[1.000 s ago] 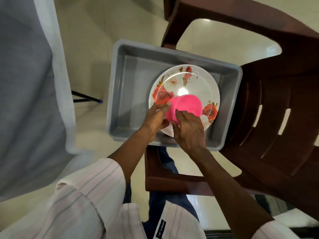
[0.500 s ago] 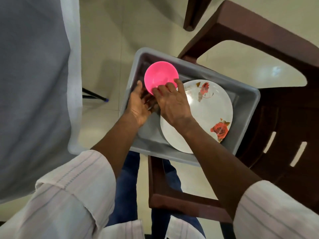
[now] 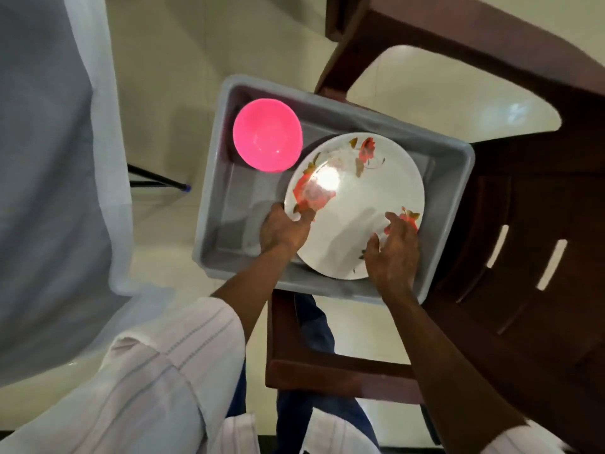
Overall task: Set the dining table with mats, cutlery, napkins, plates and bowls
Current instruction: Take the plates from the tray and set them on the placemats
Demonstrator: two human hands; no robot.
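The floral plate (image 3: 360, 204) is pinched at its left rim by the left hand (image 3: 283, 231), while the right hand (image 3: 393, 257) is laid unclenched on its near edge, probably for a level lift. It is lodged in the grey tub (image 3: 229, 204), the pink bowl (image 3: 266, 139) parked aside in the far left corner, seemingly to free it.
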